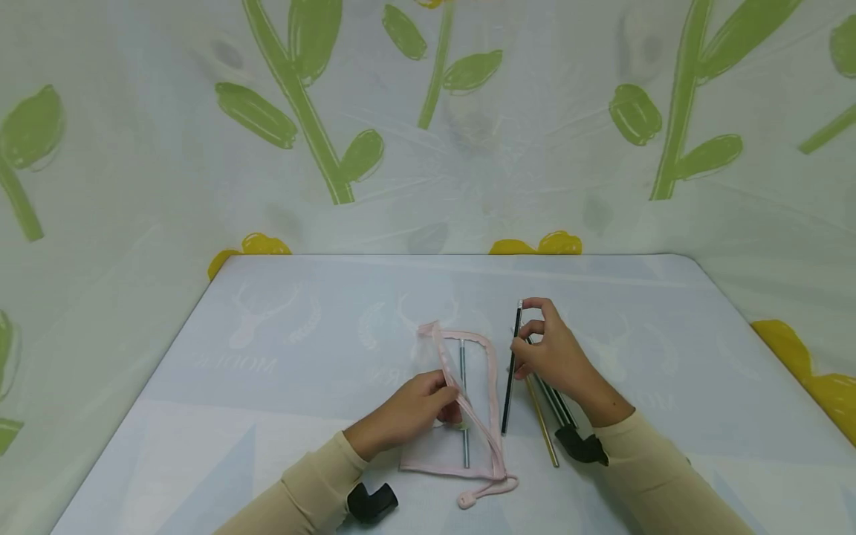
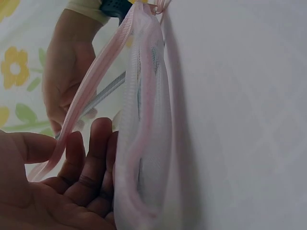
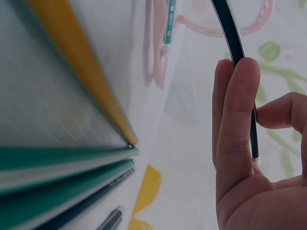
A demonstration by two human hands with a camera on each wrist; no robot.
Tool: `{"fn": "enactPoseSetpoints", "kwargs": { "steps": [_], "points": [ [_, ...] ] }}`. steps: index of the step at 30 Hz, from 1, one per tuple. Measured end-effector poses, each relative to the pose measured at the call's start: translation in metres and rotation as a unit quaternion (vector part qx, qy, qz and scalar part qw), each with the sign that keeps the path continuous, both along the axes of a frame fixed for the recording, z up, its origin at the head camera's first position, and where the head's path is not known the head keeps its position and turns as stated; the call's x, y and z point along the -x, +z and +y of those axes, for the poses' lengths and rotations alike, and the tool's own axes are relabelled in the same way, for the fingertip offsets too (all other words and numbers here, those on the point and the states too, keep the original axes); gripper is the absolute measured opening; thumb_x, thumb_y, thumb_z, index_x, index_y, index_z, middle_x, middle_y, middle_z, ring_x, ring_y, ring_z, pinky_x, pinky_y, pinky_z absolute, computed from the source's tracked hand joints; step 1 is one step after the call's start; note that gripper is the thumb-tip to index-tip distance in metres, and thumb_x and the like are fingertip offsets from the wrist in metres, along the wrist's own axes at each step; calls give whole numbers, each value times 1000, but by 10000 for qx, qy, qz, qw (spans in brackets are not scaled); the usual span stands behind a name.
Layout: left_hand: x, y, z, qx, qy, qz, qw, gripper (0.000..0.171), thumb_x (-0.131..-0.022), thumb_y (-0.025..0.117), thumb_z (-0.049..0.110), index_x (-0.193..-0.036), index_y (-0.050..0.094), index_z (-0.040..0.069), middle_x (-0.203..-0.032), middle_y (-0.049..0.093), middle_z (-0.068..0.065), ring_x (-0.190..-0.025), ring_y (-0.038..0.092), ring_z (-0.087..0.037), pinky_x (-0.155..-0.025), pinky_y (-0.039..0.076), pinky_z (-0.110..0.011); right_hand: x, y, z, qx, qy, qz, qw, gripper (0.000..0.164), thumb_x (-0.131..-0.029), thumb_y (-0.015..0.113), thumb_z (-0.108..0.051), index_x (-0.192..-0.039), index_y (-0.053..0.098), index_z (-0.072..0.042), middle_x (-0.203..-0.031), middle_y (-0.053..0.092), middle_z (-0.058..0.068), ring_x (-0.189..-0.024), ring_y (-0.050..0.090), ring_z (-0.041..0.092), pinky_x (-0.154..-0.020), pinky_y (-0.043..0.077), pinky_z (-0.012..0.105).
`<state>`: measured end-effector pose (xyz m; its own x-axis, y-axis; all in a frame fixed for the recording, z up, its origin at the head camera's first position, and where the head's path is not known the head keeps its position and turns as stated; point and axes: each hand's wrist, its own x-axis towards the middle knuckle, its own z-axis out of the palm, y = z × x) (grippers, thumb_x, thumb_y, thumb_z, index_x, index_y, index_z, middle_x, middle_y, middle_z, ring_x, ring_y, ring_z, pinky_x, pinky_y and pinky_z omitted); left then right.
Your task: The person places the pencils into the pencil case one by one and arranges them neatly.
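Observation:
My left hand [image 1: 423,405] pinches the zipper edge [image 2: 76,108] of a pink-trimmed mesh pouch [image 1: 496,371], holding its opening apart. Inside the pouch lies a green-and-silver pencil [image 1: 466,449]. To the right of the pouch, my right hand [image 1: 551,353] holds a black pencil [image 1: 510,394] nearly upright, between thumb and fingers, with one fingertip at its top end. In the right wrist view, the thumb and fingers close on the black pencil [image 3: 233,36] from either side. A yellow pencil [image 1: 543,427] and several dark and green pencils [image 1: 556,401] lie below the right hand.
The pouch's pink strap [image 1: 491,488] trails toward the front of the white table [image 1: 267,416]. Black wrist mounts [image 1: 371,504] sit at both cuffs. Behind the table hangs a leaf-patterned sheet [image 1: 535,171].

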<state>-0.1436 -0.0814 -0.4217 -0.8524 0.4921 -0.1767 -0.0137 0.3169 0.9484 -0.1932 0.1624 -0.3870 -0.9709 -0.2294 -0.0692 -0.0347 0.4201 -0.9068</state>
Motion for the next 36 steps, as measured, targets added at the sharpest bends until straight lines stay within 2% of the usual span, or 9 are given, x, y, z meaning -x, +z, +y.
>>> {"fn": "enactPoseSetpoints", "kwargs": {
  "steps": [5,14,21,27,36],
  "points": [
    [1,-3,-1,-61,33,32,10000,29,-102,44,19,-109,63,-1,-90,70,-9,-82,67,-12,-78,54,-28,3,2,-2,103,-47,39,9999,68,-90,55,-4,-148,20,-10,-95,58,19,-58,68,37,-64,59,38],
    [0,0,-4,-195,10,78,9998,30,-101,45,20,-110,64,-2,-92,70,-13,-84,68,-16,-79,55,-30,7,0,-9,413,-61,-58,9991,65,-91,53,-2,-146,19,-9,-90,56,18,-64,67,28,-61,60,43],
    [1,0,-4,-148,38,14,9999,30,-100,45,21,-107,65,-1,-90,71,-12,-80,67,-13,-75,53,-28,6,0,-16,210,-20,-86,9997,67,-90,55,-5,-148,21,-10,-89,61,18,-60,70,32,-64,60,40],
    [1,2,-2,-6,106,-70,9999,30,-100,46,24,-104,66,2,-88,71,-8,-78,64,-10,-68,47,-28,4,-2,-16,352,134,-257,9990,67,-90,53,-4,-148,20,-9,-93,60,19,-59,69,34,-62,60,43],
    [1,4,0,-70,142,-102,9998,29,-99,47,22,-103,66,1,-87,71,-9,-76,63,-10,-67,47,-27,2,-4,-16,385,168,-301,9987,67,-90,53,-3,-148,20,-7,-96,58,20,-60,70,31,-63,60,46]
  ]
}}
